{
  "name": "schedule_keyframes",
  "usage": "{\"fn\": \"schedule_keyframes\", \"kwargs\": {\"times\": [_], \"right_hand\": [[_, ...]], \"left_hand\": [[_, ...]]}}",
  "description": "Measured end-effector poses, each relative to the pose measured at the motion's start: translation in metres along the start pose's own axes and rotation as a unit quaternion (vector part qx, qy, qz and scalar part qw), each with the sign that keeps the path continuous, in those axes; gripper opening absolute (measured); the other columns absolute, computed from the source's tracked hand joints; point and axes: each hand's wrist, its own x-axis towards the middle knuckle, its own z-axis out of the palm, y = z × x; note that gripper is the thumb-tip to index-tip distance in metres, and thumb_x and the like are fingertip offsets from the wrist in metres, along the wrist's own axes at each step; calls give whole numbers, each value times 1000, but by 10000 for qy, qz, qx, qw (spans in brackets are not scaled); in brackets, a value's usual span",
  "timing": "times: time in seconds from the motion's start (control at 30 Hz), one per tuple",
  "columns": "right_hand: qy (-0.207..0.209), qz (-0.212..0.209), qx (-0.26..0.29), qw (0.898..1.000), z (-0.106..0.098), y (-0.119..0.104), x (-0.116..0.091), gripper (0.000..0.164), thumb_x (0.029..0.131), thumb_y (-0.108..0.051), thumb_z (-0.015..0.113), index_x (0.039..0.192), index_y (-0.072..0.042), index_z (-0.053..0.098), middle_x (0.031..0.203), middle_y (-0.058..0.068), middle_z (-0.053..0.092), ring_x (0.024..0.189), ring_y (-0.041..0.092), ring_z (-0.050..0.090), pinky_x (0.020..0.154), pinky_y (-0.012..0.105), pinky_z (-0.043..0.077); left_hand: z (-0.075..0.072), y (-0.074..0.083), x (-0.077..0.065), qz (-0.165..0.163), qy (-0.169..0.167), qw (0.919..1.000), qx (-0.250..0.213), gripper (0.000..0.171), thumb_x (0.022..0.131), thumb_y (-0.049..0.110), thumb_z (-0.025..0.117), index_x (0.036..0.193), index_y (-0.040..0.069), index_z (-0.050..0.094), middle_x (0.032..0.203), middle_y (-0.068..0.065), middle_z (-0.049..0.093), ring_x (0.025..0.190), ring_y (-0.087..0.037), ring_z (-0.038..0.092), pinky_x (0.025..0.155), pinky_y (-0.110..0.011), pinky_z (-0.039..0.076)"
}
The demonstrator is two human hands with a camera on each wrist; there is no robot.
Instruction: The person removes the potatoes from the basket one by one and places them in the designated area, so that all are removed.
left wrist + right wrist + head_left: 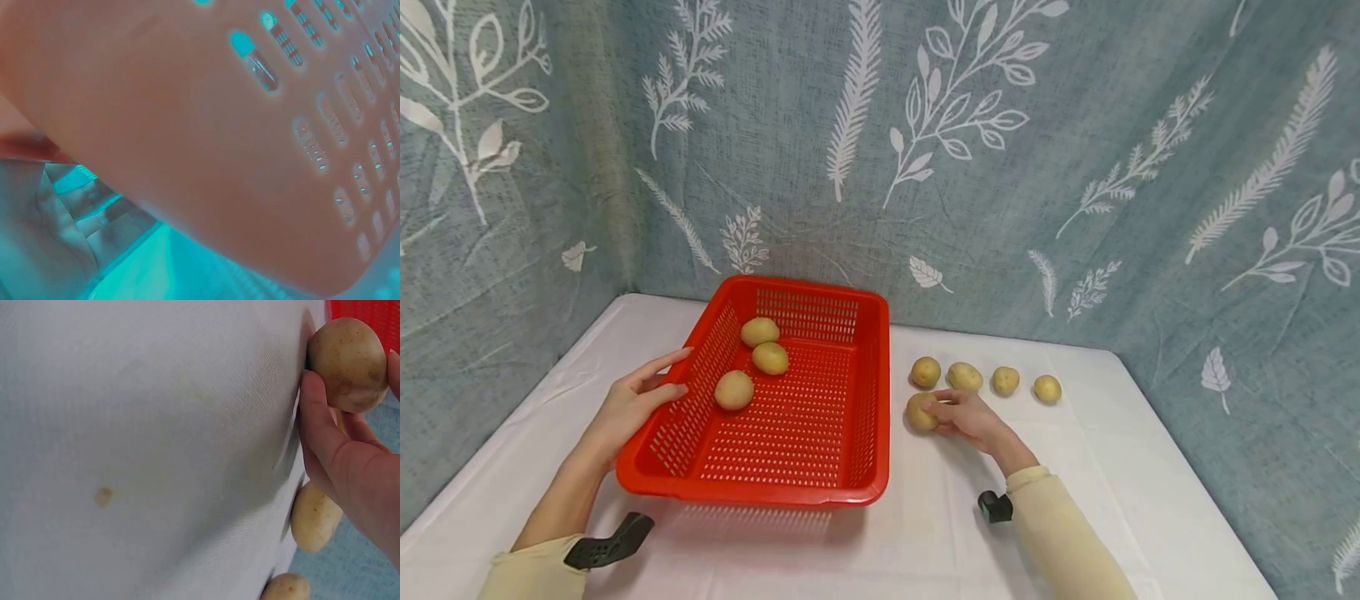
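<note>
A red perforated plastic basket (pixel 865 400) stands at the left of the table with three potatoes inside, among them a round potato (pixel 733 390) near its left wall. My left hand (pixel 628 408) holds the basket's left rim, the thumb lying over it; in the left wrist view the fingers (pixel 106 219) are partly hidden behind the basket. Right of the basket, my right hand (pixel 966 417) grips a round potato (pixel 921 413) between thumb and fingers, low over the table. The held potato (pixel 349 365) fills the grasp in the right wrist view.
Behind the right hand several potatoes lie in a loose row, from one near the basket (pixel 926 372) to a small one (pixel 1047 389) at the right. A white cloth (pixel 1097 500) covers the table. A leaf-patterned curtain (pixel 790 217) hangs at the back and sides.
</note>
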Motion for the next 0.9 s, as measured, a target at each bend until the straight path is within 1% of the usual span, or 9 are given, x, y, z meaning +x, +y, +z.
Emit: {"fn": "schedule_keyframes", "kwargs": {"times": [0.13, 0.47, 0.67, 0.9], "right_hand": [[3, -7, -12, 10000, 0, -2, 0, 42, 95, -10, 57, 127, 15, 46, 97, 7, 59, 79, 10, 58, 74, 25, 51], [-32, 0, 109, 9999, -1, 1, 1, 42, 95, -10, 57, 127, 15, 45, 95, 6, 59, 79, 10, 58, 76, 26, 51], [-126, -6, 242, 9996, -4, 4, 0, 43, 96, -11, 55, 129, 15, 44, 100, 7, 58, 82, 10, 57, 79, 27, 50], [16, 78, 450, 9990, -7, 5, 0, 43, 97, -14, 55, 130, 12, 46, 105, 7, 57, 84, 11, 57, 82, 29, 51]], "left_hand": [[0, 0, 0, -5, 14, 10000, 10, 54, 99, 19, 50, 150, 17, 32, 105, 1, 54, 83, -10, 62, 69, -33, 56], [0, 0, 0, -6, -8, 10000, 42, 55, 99, 19, 49, 150, 14, 30, 107, -1, 54, 83, -10, 62, 69, -34, 56], [0, 1, 0, -7, -11, 10000, 24, 55, 99, 19, 50, 150, 15, 30, 106, 0, 54, 83, -10, 62, 69, -34, 56], [1, 1, -1, -21, -6, 10000, -23, 55, 99, 19, 50, 150, 15, 30, 104, 2, 54, 83, -10, 62, 69, -33, 56]]}}
